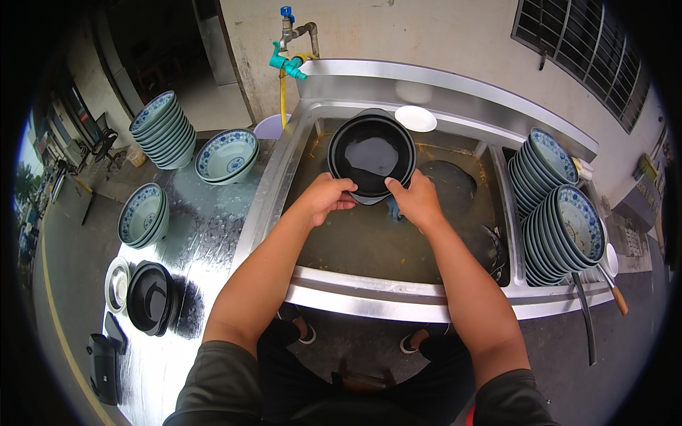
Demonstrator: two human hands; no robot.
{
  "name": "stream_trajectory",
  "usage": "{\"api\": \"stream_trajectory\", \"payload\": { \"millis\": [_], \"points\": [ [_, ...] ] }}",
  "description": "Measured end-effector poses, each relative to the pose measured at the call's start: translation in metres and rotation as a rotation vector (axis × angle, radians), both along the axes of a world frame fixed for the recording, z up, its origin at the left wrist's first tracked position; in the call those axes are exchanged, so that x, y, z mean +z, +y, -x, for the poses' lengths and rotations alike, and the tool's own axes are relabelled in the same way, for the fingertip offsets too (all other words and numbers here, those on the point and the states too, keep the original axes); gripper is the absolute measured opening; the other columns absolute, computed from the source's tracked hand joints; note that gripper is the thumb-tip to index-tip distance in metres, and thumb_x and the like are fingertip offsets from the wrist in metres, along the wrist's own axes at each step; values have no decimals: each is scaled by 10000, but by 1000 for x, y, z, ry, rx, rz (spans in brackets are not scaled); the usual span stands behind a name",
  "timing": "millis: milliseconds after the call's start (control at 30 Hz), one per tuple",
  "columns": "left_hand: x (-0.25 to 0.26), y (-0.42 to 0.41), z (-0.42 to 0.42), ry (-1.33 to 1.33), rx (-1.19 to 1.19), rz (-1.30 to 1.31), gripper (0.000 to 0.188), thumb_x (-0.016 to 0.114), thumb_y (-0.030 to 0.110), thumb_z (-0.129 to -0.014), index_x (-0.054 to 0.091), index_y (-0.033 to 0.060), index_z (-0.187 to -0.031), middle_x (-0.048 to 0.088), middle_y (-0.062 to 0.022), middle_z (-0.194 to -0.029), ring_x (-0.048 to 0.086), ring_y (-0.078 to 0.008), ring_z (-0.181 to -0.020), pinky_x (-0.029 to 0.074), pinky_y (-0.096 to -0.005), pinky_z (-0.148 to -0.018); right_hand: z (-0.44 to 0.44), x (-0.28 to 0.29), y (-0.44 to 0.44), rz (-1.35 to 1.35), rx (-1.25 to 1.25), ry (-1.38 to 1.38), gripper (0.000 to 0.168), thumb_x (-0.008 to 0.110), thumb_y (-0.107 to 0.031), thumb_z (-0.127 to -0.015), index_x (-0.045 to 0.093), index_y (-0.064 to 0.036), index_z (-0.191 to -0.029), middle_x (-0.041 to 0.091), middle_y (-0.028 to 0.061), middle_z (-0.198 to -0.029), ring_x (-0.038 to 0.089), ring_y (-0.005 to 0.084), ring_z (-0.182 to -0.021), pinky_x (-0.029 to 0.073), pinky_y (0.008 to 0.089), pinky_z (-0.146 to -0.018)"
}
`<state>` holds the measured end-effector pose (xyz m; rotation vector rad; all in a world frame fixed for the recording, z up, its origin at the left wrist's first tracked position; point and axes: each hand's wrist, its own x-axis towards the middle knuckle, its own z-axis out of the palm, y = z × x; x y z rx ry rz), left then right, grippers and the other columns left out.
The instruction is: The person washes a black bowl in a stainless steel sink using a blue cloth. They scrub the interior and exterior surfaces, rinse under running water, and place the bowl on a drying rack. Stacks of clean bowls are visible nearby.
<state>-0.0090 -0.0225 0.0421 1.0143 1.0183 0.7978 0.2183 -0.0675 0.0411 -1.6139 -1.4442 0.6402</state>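
Over the murky water of a stainless steel sink (367,285), both hands hold a black two-handled bowl (373,152). My left hand (329,198) grips its near left rim, with the thumb on top. My right hand (418,199) grips the near right rim, and a blue cloth (394,207) shows just below the bowl beside it. Another dark round dish (447,186) lies mostly under water to the right. A white plate (415,118) rests at the sink's back edge, behind the bowl.
Stacked blue-patterned bowls (565,229) fill the right compartment, near a wooden-handled utensil (618,298). The left metal table (205,234) carries more patterned bowls (165,133), black bowls (149,298), metal dishes (117,285) and a black case (103,367). A turquoise tap (287,65) stands behind the sink's left corner.
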Motion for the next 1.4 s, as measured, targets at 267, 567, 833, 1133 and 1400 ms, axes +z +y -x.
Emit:
{"api": "stream_trajectory", "payload": {
  "millis": [267, 567, 833, 1133, 1400],
  "points": [
    [0, 2, 1, -1, -19, 7, 188, 728, 112, -909, 600, 33, -1021, 692, -105, -964, 681, -220, -847, 582, -371, -816, -1, -2, 1, 42, 17, -31, 486, 732, -349, -921, 688, 88, -1131, 746, 299, -1064, 709, 456, -1071, 535, 487, -957],
    [3, 0, 2, 16, -9, 10, 177, 724, 110, -910, 612, 37, -1026, 691, -99, -976, 679, -218, -848, 582, -371, -818, 1, 4, -2, 70, 23, -17, 502, 733, -359, -927, 685, 96, -1133, 748, 296, -1066, 714, 445, -1069, 538, 475, -956],
    [0, 3, 2, 31, -21, 1, 172, 709, 118, -916, 616, 37, -1036, 697, -95, -978, 681, -205, -846, 583, -361, -809, 2, 2, -1, 84, 12, -33, 510, 731, -368, -927, 687, 97, -1132, 748, 297, -1067, 713, 448, -1073, 537, 477, -959],
    [3, 0, 1, 64, -16, -19, 206, 693, 137, -924, 626, 17, -1077, 715, -105, -994, 699, -208, -859, 581, -351, -807, 0, -2, 2, 94, 24, -44, 525, 723, -395, -927, 697, 91, -1122, 750, 296, -1046, 715, 448, -1058, 539, 480, -949],
    [3, 1, 1, 98, -4, -29, 219, 678, 159, -931, 647, 7, -1085, 726, -121, -999, 716, -211, -869, 575, -342, -804, 1, -4, 4, 118, 5, -61, 581, 708, -438, -936, 690, 116, -1110, 745, 305, -1015, 720, 449, -1030, 541, 480, -931]
  ]
}}
